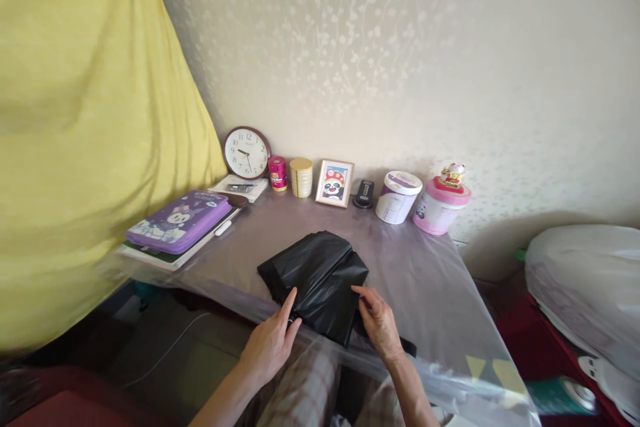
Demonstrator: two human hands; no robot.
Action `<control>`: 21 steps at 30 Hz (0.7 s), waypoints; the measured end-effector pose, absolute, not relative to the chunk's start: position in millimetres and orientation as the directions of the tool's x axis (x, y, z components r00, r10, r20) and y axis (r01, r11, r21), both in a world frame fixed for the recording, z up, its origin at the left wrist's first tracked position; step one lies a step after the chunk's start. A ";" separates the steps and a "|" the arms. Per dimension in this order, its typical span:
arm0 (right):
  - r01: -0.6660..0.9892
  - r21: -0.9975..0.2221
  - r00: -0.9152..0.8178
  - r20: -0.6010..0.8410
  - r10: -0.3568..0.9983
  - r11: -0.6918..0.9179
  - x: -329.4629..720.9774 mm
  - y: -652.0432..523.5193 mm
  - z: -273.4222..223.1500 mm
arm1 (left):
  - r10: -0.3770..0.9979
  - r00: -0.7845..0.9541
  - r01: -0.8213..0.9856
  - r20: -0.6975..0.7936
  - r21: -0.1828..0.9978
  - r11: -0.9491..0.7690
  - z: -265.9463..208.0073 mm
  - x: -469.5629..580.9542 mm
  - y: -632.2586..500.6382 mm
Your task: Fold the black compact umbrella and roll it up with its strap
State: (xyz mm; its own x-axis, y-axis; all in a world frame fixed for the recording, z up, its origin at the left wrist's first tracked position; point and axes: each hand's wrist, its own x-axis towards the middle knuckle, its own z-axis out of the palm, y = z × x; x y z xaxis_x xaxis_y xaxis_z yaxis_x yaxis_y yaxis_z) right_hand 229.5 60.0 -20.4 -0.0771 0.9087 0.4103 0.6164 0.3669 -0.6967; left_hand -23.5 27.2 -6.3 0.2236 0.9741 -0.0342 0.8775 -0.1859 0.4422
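Touching the folded black plastic (320,267) on the surface (430,287), my left grip (267,345) is spread loosely; my right grip (381,325) bends at the right edge; I can't tell if it pinches; the plastic seems light, soft, slippery, best held by its folded edges.

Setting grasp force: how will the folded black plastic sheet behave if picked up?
The folded black plastic sheet is probably floppy, given its soft creases. It's likely light for its spread, since its layers look thin. Its sheen suggests it may slide on the glossy clear plastic table cover.
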 end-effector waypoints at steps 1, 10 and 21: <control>0.639 -0.666 -0.094 0.428 0.899 0.384 228.4 59.8 -17.4 | 0.974 0.224 0.875 -0.035 0.448 -0.185 -6.0 -23.7 27.2; 0.768 -0.481 -0.109 0.552 0.826 0.423 223.9 67.6 6.6 | 0.975 0.208 0.881 -0.084 0.449 -0.149 -1.0 -23.8 27.5; 0.663 -0.484 -0.244 0.581 0.776 0.571 200.0 98.9 38.6 | 0.973 0.220 0.863 -0.066 0.479 -0.162 -2.5 -26.7 30.9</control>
